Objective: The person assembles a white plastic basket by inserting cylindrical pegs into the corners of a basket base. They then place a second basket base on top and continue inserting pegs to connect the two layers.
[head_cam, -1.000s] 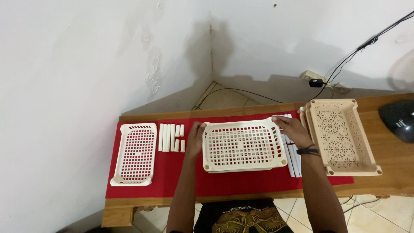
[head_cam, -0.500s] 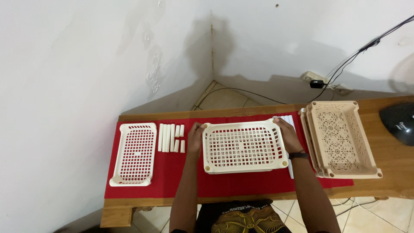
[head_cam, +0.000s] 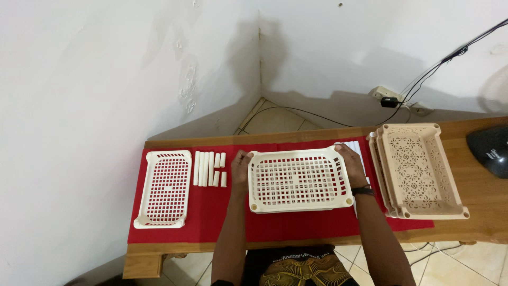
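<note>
A white plastic lattice basket point(head_cam: 299, 180) lies in the middle of the red cloth point(head_cam: 217, 212). My left hand point(head_cam: 241, 168) grips its left short side near the far corner. My right hand point(head_cam: 352, 165) grips its right short side; a dark band circles that wrist. Several white plastic tubes point(head_cam: 209, 169), long and short, lie in a row left of the left hand. More long white tubes point(head_cam: 359, 150) show partly behind my right hand.
Another white lattice tray point(head_cam: 165, 188) lies at the cloth's left end. Stacked beige patterned baskets point(head_cam: 418, 170) stand at the right on the wooden table point(head_cam: 487, 212). A black object point(head_cam: 489, 149) sits at the far right edge. Cables and a wall plug point(head_cam: 390, 100) hang behind.
My right hand slid from the basket's far right corner down onto its right side, covering the white tubes there. The basket settled flat. My left hand stayed in place.
</note>
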